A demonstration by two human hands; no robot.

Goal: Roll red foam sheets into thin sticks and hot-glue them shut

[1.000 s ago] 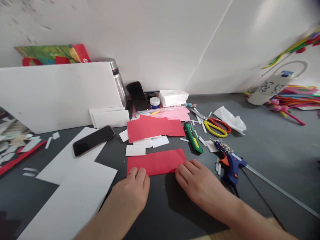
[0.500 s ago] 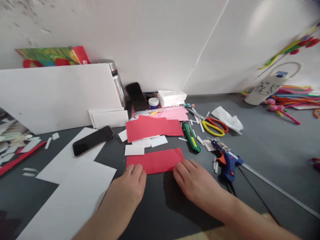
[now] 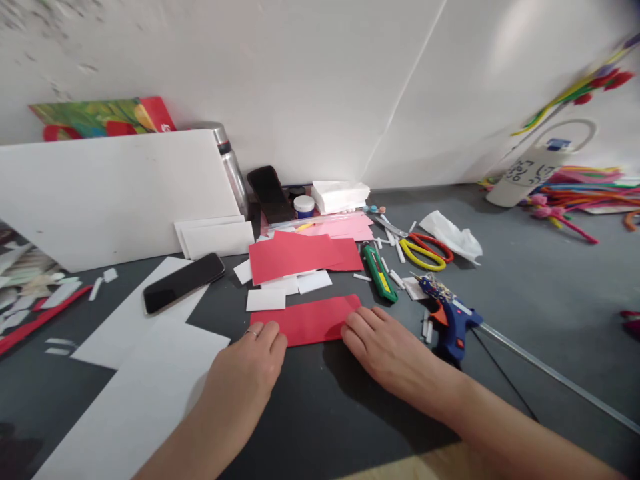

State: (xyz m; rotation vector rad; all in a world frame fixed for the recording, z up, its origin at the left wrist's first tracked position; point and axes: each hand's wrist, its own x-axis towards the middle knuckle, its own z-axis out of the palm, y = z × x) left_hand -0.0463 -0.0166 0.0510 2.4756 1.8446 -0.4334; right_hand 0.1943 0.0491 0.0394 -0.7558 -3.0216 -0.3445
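A strip of red paper (image 3: 313,321) lies flat on the dark table in front of me. My left hand (image 3: 257,357), with a ring on one finger, has its curled fingers closed on the strip's near left corner. At the right end, my right hand (image 3: 377,343) grips the edge the same way, thumb hidden. A small white card (image 3: 266,299) touches the strip's far left edge. Just beyond lie more red paper pieces (image 3: 295,257) over white cards (image 3: 315,281).
To the right are a green utility knife (image 3: 379,273), scissors (image 3: 425,253), and a blue glue gun (image 3: 457,330) with its cord. On the left, a phone (image 3: 184,283) rests on white sheets (image 3: 145,393). A white board (image 3: 115,200) and steel bottle (image 3: 233,170) stand behind.
My right hand has slid slightly farther from me along the red strip's right end. The left hand keeps its place on the strip. The whole view has shifted a little.
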